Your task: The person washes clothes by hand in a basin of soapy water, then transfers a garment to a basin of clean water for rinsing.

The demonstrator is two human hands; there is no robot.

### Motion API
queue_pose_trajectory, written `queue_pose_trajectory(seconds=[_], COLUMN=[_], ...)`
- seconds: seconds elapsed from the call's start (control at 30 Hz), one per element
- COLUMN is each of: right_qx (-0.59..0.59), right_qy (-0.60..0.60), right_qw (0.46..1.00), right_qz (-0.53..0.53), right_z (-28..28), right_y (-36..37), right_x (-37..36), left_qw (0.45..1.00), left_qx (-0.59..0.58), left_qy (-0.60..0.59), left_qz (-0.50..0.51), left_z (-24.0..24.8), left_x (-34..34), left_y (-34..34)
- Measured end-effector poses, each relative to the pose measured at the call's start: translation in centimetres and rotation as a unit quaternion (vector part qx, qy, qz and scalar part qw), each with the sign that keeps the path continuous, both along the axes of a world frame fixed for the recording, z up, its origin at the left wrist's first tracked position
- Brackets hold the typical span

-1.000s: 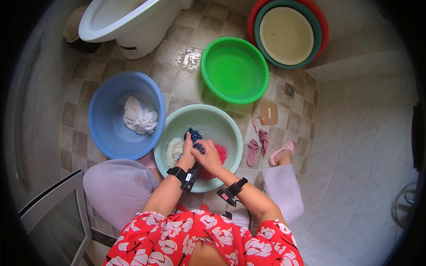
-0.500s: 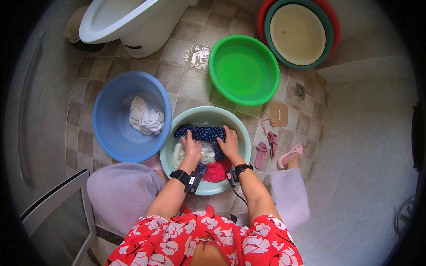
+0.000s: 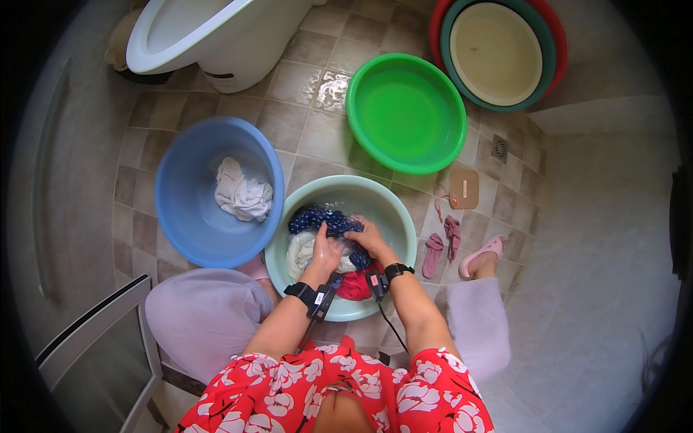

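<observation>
Hands (image 3: pixel 327 252) (image 3: pixel 370 239) drawn closer, dotted navy cloth (image 3: pixel 309 219) bunched, round basin (image 3: pixel 395 229)

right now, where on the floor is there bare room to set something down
The widest bare tile floor lies between the toilet, blue basin and bright green basin. Crowded: the pale green basin, where left hand and right hand are at navy cloth, and the strip to its right, with pink socks.
</observation>
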State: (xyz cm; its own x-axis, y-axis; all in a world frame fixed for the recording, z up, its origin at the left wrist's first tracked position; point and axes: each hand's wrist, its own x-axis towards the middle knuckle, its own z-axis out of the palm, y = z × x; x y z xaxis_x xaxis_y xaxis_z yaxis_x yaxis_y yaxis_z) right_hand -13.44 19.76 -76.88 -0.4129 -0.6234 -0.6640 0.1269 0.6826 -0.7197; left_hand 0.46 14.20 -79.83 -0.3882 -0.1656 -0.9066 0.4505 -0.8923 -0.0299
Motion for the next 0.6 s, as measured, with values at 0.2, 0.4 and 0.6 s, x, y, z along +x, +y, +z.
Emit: queue_pose_trajectory(seconds=[0.2, 0.4, 0.6], right_qx=[-0.098, -0.124, -0.083], right_qy=[-0.116, -0.055, 0.223], right_qw=[0.986, 0.981, 0.963], right_qz=[0.069, 0.137, 0.126], right_z=[6.2, 11.1, 11.1], right_y=[2.9, 2.1, 0.0], right_x=[-0.2, 1.9, 3.4], left_qw=[0.999, 0.995, 0.987], left_qx=[-0.03, -0.046, -0.013], left_qy=[0.037, 0.042, 0.123], left_qz=[0.005, -0.075, -0.106], left_z=[4.4, 4.8, 4.6], left_x=[-2.8, -1.8, -2.5], left_y=[-0.1, 0.2, 1.3])
